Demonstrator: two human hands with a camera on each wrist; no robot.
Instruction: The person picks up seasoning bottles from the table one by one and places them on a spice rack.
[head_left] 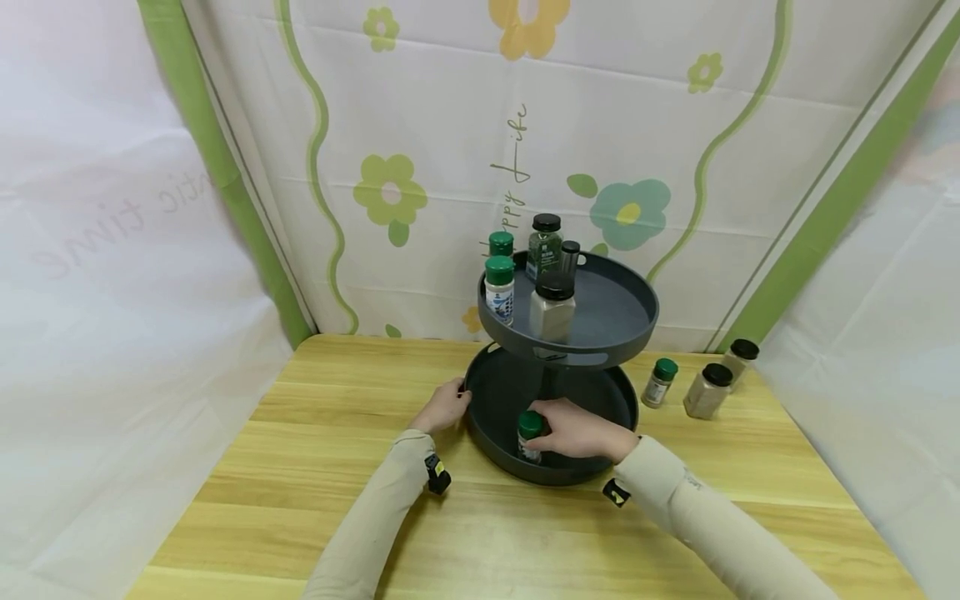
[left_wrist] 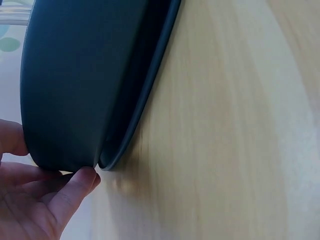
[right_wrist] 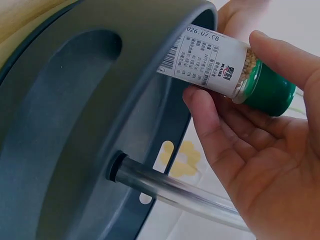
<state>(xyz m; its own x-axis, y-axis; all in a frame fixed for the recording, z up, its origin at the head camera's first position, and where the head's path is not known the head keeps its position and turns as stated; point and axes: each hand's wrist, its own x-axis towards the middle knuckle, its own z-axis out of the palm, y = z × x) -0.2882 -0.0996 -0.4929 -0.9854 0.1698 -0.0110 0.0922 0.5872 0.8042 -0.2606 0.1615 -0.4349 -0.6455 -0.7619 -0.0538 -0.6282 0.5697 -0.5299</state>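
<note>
A dark two-tier round tray stands on the wooden table, its lower tier (head_left: 487, 400) below and its upper tier (head_left: 607, 308) above. Around a green-capped spice jar (right_wrist: 210, 62) with a white printed label, my right hand (head_left: 577, 429) curls thumb and fingers. That jar is upright inside the lower tier near its front wall; whether its base touches the floor is hidden. At the left side of the same tier, my left hand (head_left: 444, 407) grips the outer wall, thumb and fingers at opposite edges in the left wrist view.
On the upper tier are two green-capped jars (head_left: 499, 296), a black-capped herb jar (head_left: 545, 250), a slim black-capped bottle (head_left: 569, 260) and a square jar (head_left: 552, 315). Right of the tray stand a green-capped jar (head_left: 658, 385) and two black-capped jars (head_left: 707, 396). A patterned curtain (head_left: 435, 100) hangs behind.
</note>
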